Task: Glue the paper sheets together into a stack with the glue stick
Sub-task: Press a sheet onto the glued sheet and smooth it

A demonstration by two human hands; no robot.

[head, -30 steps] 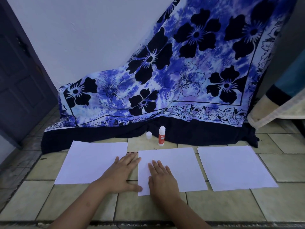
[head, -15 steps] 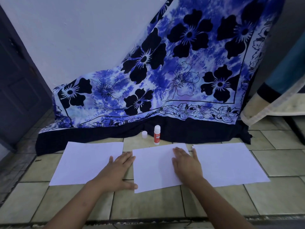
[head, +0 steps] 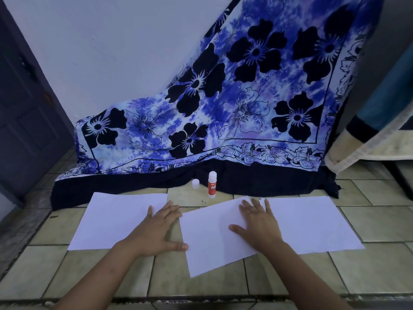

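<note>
Glue stick (head: 212, 185) stands upright on the floor (head: 380, 276) behind the middle sheet (head: 212, 242), which lies tilted under the right grip (head: 259, 227), fingers spread flat. Left grip (head: 156, 231) lies flat, partly on the left sheet (head: 116, 220).
</note>
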